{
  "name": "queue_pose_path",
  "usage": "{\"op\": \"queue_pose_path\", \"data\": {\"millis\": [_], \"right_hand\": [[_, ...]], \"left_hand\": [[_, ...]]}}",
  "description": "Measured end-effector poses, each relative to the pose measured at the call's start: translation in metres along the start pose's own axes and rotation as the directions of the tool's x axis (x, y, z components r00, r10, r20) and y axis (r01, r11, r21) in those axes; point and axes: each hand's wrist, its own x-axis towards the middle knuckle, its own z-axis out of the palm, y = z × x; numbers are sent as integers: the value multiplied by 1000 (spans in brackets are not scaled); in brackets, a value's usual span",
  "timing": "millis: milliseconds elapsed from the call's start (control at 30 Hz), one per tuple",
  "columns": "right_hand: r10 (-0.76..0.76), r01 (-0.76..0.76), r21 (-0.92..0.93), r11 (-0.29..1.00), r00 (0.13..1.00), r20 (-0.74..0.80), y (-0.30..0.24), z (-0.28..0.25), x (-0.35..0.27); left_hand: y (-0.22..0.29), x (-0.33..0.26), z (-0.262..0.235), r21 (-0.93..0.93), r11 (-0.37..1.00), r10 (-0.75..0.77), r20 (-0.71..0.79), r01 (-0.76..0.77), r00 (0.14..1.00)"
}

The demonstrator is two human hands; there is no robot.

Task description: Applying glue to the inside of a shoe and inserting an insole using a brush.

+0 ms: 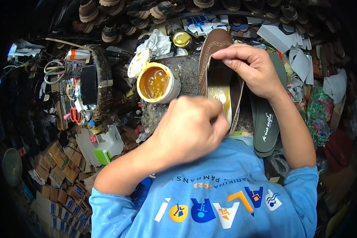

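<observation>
A brown brogue-style shoe (208,49) lies with its toe pointing away from me, its opening facing up. Glossy yellowish glue (220,93) coats part of its inside. My right hand (252,67) pinches the shoe's upper edge between thumb and fingers. My left hand (192,125) is closed in a fist over the heel end; what its fingers hold, if anything, is hidden. Just beyond that fist, an uncapped white tub (172,89) contains amber glue (154,82), its smeared lid (139,63) hanging at the rim. Dark green insoles (263,129) lie right of the shoe.
The dark, rough work block (188,73) supports the tub and shoe. A jar with a yellow lid (181,39) and crumpled white paper (156,43) sit behind. To the left are a phone (89,84) and scissors (54,68); small boxes (61,196) pile below.
</observation>
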Motion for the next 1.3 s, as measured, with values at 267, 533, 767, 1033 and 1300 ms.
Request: {"op": "queue_pose_path", "data": {"millis": [267, 533, 767, 1033, 1300], "right_hand": [[16, -16, -13, 1000, 1000, 7, -1, -2, 5], [52, -52, -55, 997, 999, 13, -2, -4, 1], [64, -63, -51, 997, 998, 6, -6, -3, -1], [82, -82, -51, 995, 997, 11, -9, -3, 3], [23, -24, 4, 1000, 999, 26, -6, -1, 4]], "left_hand": [[-24, 41, -9, 33, 996, 79, -78, -77, 994], [-32, 39, -25, -74, 997, 29, 174, -17, 984], [-28, 32, -20, -200, 980, 55, 268, 0, 962], [-35, 32, -27, -134, 976, 197, 207, -172, 958], [-36, 39, -28, -288, 948, 247, 395, -136, 885]]}}
